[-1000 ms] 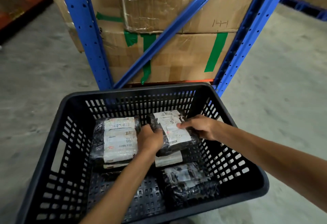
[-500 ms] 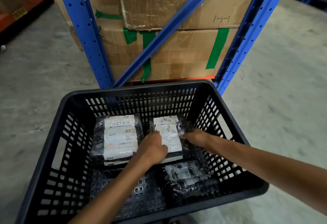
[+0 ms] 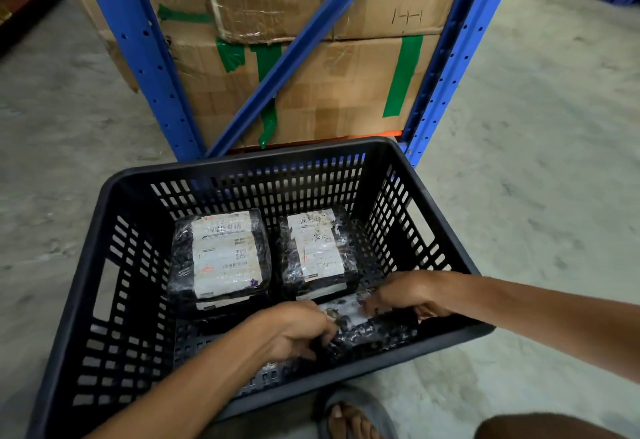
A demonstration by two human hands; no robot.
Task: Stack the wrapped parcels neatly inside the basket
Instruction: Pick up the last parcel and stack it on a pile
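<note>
Both hands | left (image 3: 294, 329), right (image 3: 412, 295) | grip near parcel (image 3: 363, 326) ends

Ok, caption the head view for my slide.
Both hands, left and right, grip a wrapped parcel in the black basket beside two stacks.

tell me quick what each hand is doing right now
left hand: closed on the near parcel
right hand: closed on the same parcel's far edge

The basket (image 3: 114, 192) is open from above. Two parcel stacks (image 3: 227, 258) (image 3: 318, 248) fill its far floor, side by side, perhaps touching. The near left floor (image 3: 194, 345) lies bare. Both hands (image 3: 294, 329) (image 3: 405, 295) and a third parcel (image 3: 367, 327) crowd the near right corner.
</note>
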